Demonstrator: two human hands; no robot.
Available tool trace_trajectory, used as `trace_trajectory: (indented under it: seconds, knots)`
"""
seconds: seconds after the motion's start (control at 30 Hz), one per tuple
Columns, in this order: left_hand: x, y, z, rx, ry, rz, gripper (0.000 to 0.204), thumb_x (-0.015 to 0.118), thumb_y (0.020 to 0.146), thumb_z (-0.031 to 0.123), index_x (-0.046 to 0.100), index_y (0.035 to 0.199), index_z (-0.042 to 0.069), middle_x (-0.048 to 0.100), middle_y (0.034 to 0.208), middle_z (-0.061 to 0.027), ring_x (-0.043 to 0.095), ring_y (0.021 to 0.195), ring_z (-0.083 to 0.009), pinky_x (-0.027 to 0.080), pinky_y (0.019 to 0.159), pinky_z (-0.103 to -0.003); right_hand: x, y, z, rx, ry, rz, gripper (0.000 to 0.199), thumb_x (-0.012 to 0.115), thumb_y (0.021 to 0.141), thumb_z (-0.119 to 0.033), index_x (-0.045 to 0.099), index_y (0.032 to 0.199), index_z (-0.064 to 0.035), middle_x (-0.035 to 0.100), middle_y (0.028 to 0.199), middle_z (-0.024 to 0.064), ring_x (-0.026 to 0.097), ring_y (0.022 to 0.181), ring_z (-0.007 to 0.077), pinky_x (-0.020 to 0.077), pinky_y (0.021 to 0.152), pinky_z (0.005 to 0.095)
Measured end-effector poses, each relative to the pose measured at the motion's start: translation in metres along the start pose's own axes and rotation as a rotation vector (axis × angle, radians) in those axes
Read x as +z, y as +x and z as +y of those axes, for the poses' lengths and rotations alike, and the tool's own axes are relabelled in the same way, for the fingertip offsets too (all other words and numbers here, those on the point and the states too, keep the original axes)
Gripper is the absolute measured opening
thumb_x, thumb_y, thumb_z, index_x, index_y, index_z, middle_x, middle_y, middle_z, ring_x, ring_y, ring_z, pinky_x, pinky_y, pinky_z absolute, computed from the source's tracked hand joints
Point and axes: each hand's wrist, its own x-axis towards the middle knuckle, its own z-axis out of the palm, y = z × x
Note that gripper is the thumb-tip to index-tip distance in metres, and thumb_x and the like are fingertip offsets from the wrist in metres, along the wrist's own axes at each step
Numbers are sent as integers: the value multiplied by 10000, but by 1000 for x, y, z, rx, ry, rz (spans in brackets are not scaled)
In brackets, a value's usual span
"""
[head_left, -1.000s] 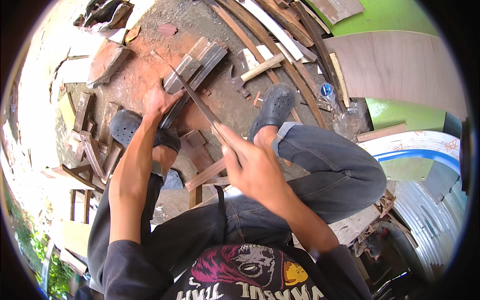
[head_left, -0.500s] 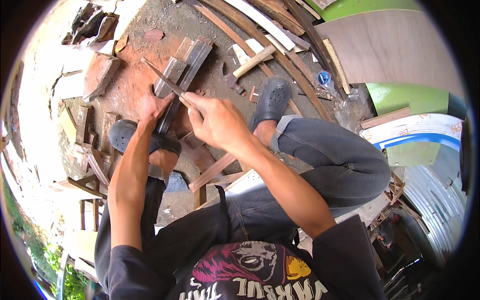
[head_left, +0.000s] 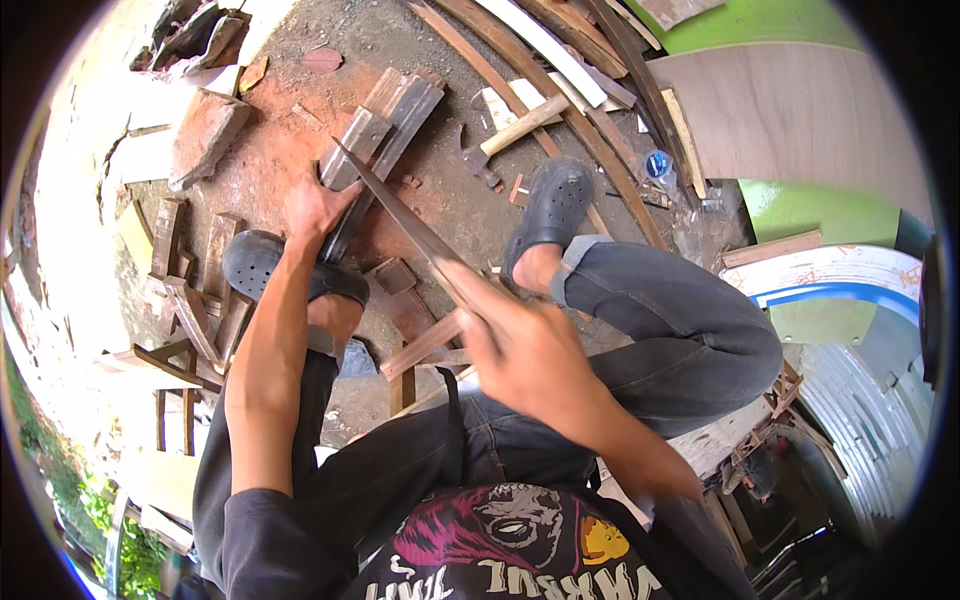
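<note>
My right hand (head_left: 520, 345) grips the handle of a long, narrow hand saw (head_left: 400, 212). Its blade runs up and left to the wooden planks (head_left: 385, 125) lying on the ground. My left hand (head_left: 312, 207) presses down on the near end of those planks, right beside the blade's tip. I am seated, with my left foot in a dark clog (head_left: 255, 262) by the planks and my right foot in a dark clog (head_left: 552, 205) further right.
A hammer (head_left: 500, 135) lies on the ground above my right foot. Curved wooden strips (head_left: 545, 60) run along the top. Offcuts and small wooden frames (head_left: 185, 290) are piled at the left. A broken slab (head_left: 205, 135) lies upper left, and a flat board (head_left: 800, 115) upper right.
My right hand has pulled back toward me with the saw after being pushed forward half a second ago. The left hand stays on the planks.
</note>
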Motion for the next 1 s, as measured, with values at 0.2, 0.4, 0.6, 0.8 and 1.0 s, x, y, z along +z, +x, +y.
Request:
trace_trajectory:
  seconds: [0.2,0.4,0.6,0.8,1.0]
  knots:
    - [3,7,10,3,-41,-29,979,772,692,656,532,1372,-7,714,1083,-290,705,1013,-425,553,902,-492,49,101,36,-103,0,21,314,586,932,-152,651,1207,-15,668,814,284,675,741,470,557,656,505]
    - [-7,0,7,-31,-43,-19,942,766,703,662,552,1330,-8,713,1085,-290,708,1007,-420,548,911,-490,-15,-14,17,-157,14,67,416,593,942,-150,615,1350,-66,715,831,222,703,726,421,564,657,469]
    - [-1,5,14,12,-69,-28,954,770,700,654,545,1337,-20,707,1097,-297,700,1036,-421,539,923,-488,52,101,25,-23,-67,-27,337,586,955,-157,648,1261,-30,654,950,337,681,862,456,568,695,461]
    - [-5,3,10,-10,-26,7,901,786,705,620,570,1290,-29,708,1058,-313,710,987,-431,561,879,-492,-16,-10,8,-74,35,18,377,562,980,-157,619,1338,-52,685,903,291,694,824,447,553,673,465]
    - [2,9,7,12,-69,20,931,777,694,645,568,1296,-35,697,1074,-331,694,1016,-457,553,899,-496,55,102,14,18,-54,-120,351,555,960,-150,636,1285,-45,676,819,284,682,708,457,553,620,499]
